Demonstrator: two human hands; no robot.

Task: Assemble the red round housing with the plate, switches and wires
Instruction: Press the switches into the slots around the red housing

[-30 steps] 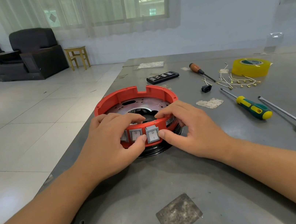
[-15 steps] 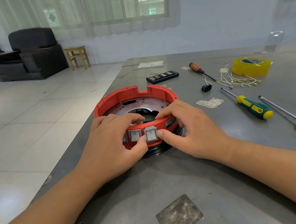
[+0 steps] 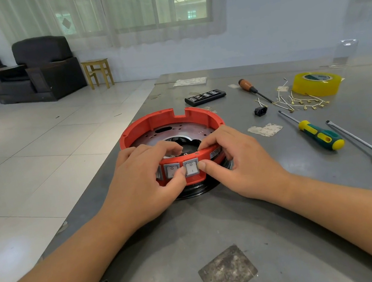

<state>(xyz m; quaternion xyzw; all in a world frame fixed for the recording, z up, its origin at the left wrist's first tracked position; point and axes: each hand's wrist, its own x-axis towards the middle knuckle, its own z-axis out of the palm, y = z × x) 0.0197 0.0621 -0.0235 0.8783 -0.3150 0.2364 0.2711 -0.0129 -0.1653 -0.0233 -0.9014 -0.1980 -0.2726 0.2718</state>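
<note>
The red housing (image 3: 170, 128) sits on the desk (image 3: 216, 220), rigid plastic and probably light, best braced by its rim. Both hands, left (image 3: 143, 183) and right (image 3: 239, 164), clamp its near wall, thumbs pressing the right-hand switch (image 3: 191, 167) (likely a snap-fit) into its slot

Two bare forearms, entering from the lower corners of the frame. No sleeves, gloves or rings on left hand (image 3: 142, 183) or right hand (image 3: 241, 164). Short trimmed nails.

Bright window daylight, wide-angle edge distortion
</note>
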